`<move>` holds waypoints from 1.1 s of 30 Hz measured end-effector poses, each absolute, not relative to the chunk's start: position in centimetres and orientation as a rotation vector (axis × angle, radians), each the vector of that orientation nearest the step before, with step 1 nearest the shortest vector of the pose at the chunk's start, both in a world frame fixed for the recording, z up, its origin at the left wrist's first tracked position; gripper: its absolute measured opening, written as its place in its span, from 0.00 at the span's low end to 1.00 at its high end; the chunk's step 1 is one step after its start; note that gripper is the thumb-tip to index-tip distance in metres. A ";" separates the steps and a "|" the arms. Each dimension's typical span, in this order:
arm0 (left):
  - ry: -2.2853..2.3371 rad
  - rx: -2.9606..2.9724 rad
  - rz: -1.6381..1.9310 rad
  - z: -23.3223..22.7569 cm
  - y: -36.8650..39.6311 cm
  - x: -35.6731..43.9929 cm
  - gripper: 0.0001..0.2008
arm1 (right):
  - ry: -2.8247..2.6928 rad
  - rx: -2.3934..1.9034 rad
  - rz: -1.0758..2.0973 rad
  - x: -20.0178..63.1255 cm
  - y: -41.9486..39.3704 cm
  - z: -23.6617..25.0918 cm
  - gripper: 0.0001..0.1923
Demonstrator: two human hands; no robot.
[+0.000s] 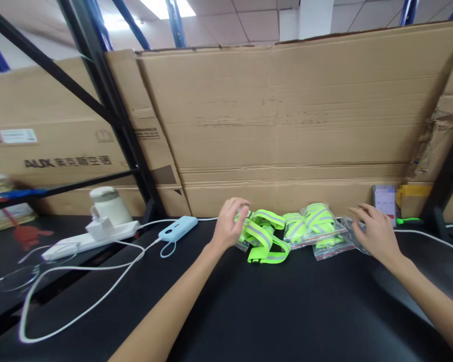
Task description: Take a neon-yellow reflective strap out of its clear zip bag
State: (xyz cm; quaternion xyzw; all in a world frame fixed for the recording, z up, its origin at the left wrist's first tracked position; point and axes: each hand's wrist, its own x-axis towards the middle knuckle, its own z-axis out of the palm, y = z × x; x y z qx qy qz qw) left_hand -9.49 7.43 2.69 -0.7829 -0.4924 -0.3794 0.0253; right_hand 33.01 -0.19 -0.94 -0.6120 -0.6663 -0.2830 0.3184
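Observation:
My left hand [230, 224] is at the left end of a loose neon-yellow reflective strap [264, 241], its fingers curved and the thumb apart, with no grip on anything visible. Part of the strap and a bit of clear plastic are hidden behind it. My right hand [377, 235] has its fingers spread over a clear plastic bag [357, 232]; whether they touch it I cannot tell. Between my hands lie zip bags [319, 221] with folded neon straps inside, overlapping one another on the black tabletop [287, 311].
Cardboard [298, 115] walls off the back. A phone [385, 203] leans there at the right. To the left are a light-blue power bank [178, 229], a white power strip [94, 241], a pale mug-like container [111, 205] and a looping white cable [98, 301]. Black frame posts [124, 125] stand at the sides.

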 end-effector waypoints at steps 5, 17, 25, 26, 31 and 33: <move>-2.103 -2.102 -0.949 1.2 9.7 -12.1 0.35 | -1.874 -1.198 -0.761 28.6 -2.0 0.5 0.11; -2.138 -1.823 -1.337 3.0 8.9 -13.0 0.17 | -2.039 -1.029 -0.512 24.9 -3.6 0.1 0.08; -1.755 -2.107 -2.075 3.5 4.9 -5.7 0.24 | -2.164 -1.032 -0.140 22.4 -5.6 1.0 0.13; -1.734 -2.213 -2.112 3.0 3.9 -4.1 0.24 | -2.196 -1.033 -0.082 22.0 -5.9 1.0 0.15; -1.997 -3.116 -2.121 -0.6 -1.5 1.5 0.29 | -2.079 -1.102 0.089 21.0 -6.5 0.0 0.27; -2.119 -3.427 -2.129 -1.3 -2.6 1.8 0.32 | -1.945 -1.123 0.129 21.2 -6.2 -0.5 0.28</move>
